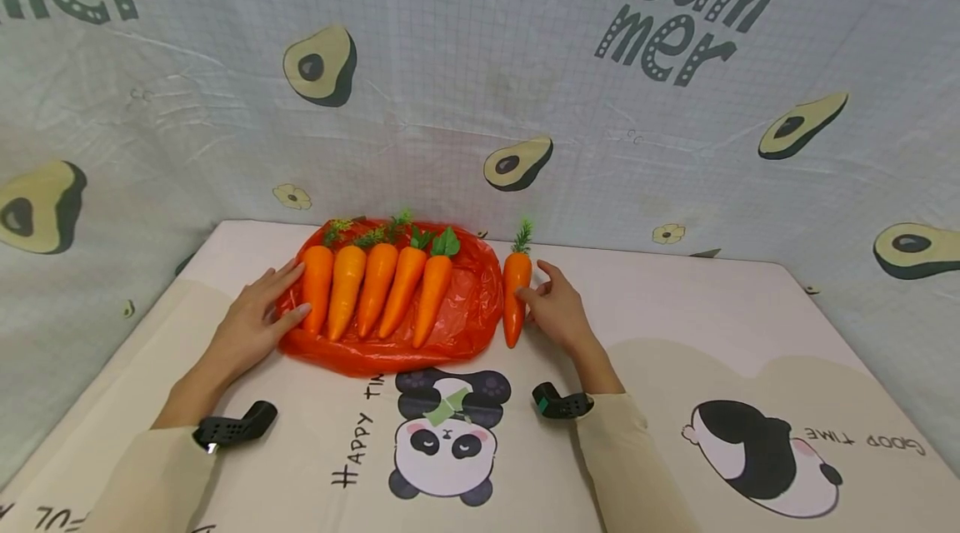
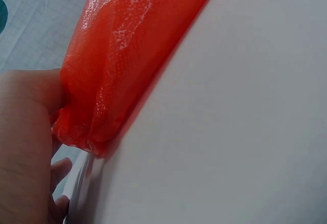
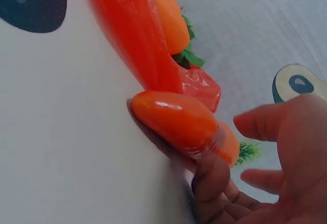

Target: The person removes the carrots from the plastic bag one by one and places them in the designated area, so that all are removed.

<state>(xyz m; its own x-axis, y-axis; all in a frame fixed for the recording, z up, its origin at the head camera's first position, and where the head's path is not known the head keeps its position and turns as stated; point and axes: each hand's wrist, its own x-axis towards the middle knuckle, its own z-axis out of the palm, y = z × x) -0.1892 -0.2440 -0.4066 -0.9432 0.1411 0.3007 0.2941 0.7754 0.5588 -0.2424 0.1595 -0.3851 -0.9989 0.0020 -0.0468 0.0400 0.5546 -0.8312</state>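
Note:
In the head view, my left hand (image 1: 257, 318) rests at the left side of a red plastic bag (image 1: 472, 308). Its thumb and fingers are spread over the bag's edge beside the leftmost carrot (image 1: 317, 287). The left wrist view has the thumb against the red plastic (image 2: 110, 70). Several carrots lie side by side on the bag, leafy ends away from me. A single carrot (image 1: 514, 300) lies just right of it, with my right hand (image 1: 558, 306) around it. In the right wrist view, a finger (image 3: 210, 175) touches that carrot's side, while the thumb stands apart above it.
The pale tabletop (image 1: 660, 300) bears panda drawings (image 1: 446, 458) and lettering. Behind it hangs a light sheet (image 1: 420, 100) printed with avocados. Both wrists carry black bands (image 1: 236, 426), and beige sleeves (image 1: 630, 466) cover the forearms.

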